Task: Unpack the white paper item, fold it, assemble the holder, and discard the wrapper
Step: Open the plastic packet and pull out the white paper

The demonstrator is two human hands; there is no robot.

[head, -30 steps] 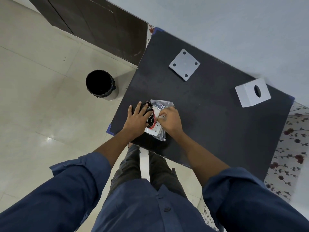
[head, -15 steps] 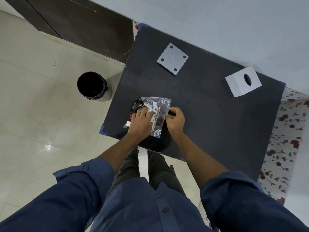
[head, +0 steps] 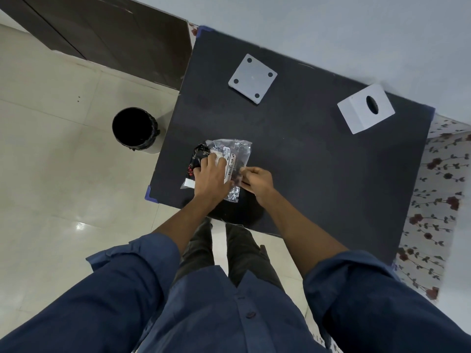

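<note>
A clear plastic wrapper [head: 238, 151] with a printed label and dark patterned print lies near the front left of the black table [head: 305, 154]. White paper [head: 216, 159] shows inside it under my fingers. My left hand [head: 212, 178] presses down on the packet. My right hand [head: 257, 180] pinches the wrapper's right edge. At the back of the table lies the holder's flat white square base [head: 252, 79] with a hole at each corner. The white holder cover [head: 365, 108] with an oval slot stands at the back right.
A black bin [head: 133, 128] stands on the tiled floor left of the table. A dark wooden door [head: 102, 39] is at the back left. Floral cloth [head: 433, 200] hangs past the table's right edge. A pale wall runs behind the table.
My left hand has slid onto the packet's middle. My right hand has shifted to the wrapper's right edge. The packet now lies more spread out and turned.
</note>
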